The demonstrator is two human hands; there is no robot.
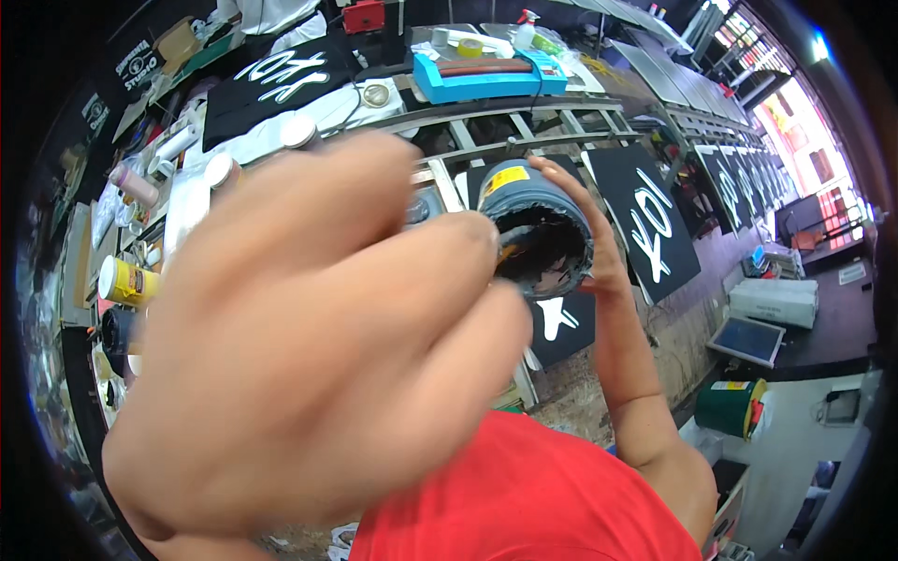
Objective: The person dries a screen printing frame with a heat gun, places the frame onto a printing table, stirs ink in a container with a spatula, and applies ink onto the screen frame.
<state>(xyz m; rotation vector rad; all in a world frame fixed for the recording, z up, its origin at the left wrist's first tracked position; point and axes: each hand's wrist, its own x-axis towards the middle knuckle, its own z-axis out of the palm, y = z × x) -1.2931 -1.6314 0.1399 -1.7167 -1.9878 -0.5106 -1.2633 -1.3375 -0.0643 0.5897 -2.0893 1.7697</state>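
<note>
A dark grey plastic tub point(531, 194) with a yellow label is tipped so that its open mouth faces me. Thick black paint or ink coats its rim and inner wall. My right hand point(606, 245) wraps round the tub's far and right side. Close to the camera, my left hand point(318, 346) looms large and partly blurred, its fingers curled, fingertips beside the tub's mouth. Whatever those fingers may hold is hidden. Behind the tub, black printed panels point(675, 257) with white lettering lie on boards along the bench.
A blue tray-like device point(491, 82) and a spray bottle point(526, 30) stand at the back. White-lidded jars point(299, 131) and a yellow tub point(129, 280) are on the left. Metal rails point(524, 126) cross behind the tub. A green bucket point(725, 409) stands at lower right.
</note>
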